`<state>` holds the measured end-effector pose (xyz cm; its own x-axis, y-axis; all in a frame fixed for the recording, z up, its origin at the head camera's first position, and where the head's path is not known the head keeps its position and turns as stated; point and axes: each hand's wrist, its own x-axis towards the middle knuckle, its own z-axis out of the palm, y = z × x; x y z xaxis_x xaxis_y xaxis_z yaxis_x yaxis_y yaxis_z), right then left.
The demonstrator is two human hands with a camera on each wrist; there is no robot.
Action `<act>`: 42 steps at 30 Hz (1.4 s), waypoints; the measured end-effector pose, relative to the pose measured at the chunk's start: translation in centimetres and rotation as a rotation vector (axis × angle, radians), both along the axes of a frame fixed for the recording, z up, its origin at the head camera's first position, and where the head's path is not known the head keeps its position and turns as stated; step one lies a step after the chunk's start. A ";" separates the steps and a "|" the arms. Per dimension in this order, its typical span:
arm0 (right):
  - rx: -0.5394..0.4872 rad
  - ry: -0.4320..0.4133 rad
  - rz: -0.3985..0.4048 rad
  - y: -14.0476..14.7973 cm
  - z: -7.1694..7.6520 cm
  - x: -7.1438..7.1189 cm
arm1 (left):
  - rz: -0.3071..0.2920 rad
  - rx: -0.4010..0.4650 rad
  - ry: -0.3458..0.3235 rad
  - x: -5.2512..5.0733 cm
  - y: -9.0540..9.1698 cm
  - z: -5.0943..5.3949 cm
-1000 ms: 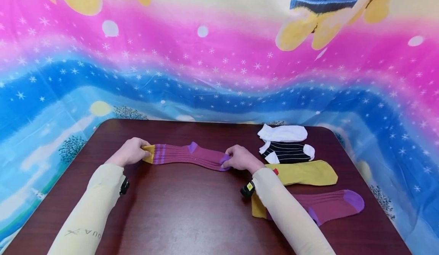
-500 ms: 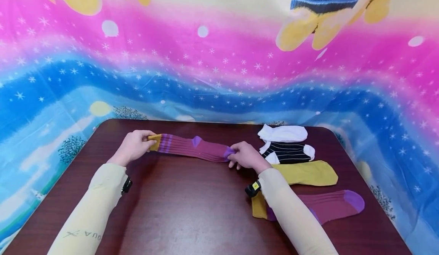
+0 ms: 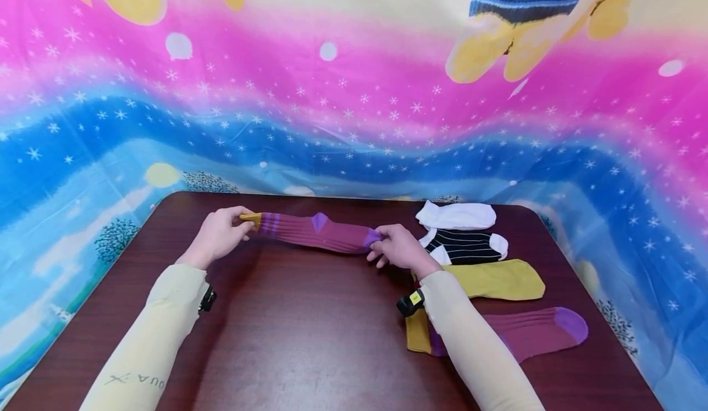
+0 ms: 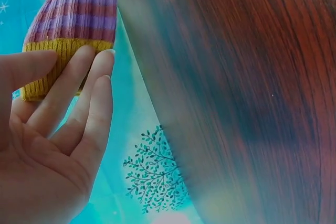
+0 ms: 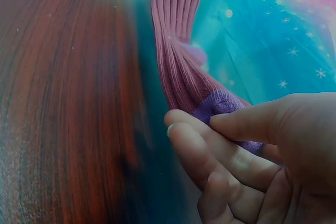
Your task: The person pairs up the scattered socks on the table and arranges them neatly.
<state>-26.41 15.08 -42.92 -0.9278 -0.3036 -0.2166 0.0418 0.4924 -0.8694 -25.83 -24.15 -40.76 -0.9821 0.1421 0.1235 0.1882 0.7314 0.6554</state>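
Note:
A ribbed mauve sock (image 3: 298, 231) with a purple toe and heel is stretched between my two hands, lifted off the table. My left hand (image 3: 218, 234) pinches its mustard cuff between thumb and fingers, as the left wrist view shows with the cuff (image 4: 63, 56) close up. At the other end, my right hand (image 3: 402, 248) pinches the purple toe (image 5: 218, 103). A matching mauve sock (image 3: 531, 331) lies on the table to the right, partly hidden under my right forearm.
Beyond my right hand lie a mustard sock (image 3: 498, 279), a black striped sock (image 3: 467, 245) and a white sock (image 3: 459, 215) in a column. The dark wooden table (image 3: 287, 331) meets a printed cloth backdrop (image 3: 332, 116) behind.
Both hands have raised the stretched sock up and away toward the back of the table, with a slight shift right. The socks on the right stay where they were.

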 end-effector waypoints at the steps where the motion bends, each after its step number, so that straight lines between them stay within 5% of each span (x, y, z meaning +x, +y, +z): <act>1: -0.005 0.004 -0.001 0.0 0.0 0.0 | 0.003 0.001 0.004 0.0 0.0 0.0; 19: -0.047 0.157 -0.161 0.3 -0.4 0.1 | 0.075 0.111 0.074 0.1 0.4 0.3; 32: -0.057 0.174 -0.308 0.7 -0.6 0.0 | 0.073 0.059 0.168 0.2 0.5 0.2; 42: -0.056 0.213 -0.329 0.6 -0.4 0.1 | 0.063 0.039 0.244 -0.1 0.7 0.1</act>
<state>-26.28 15.68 -43.33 -0.9999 0.0111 -0.0008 0.0055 0.4344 -0.9007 -25.88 -23.41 -40.69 -0.9294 0.0722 0.3618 0.2991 0.7215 0.6244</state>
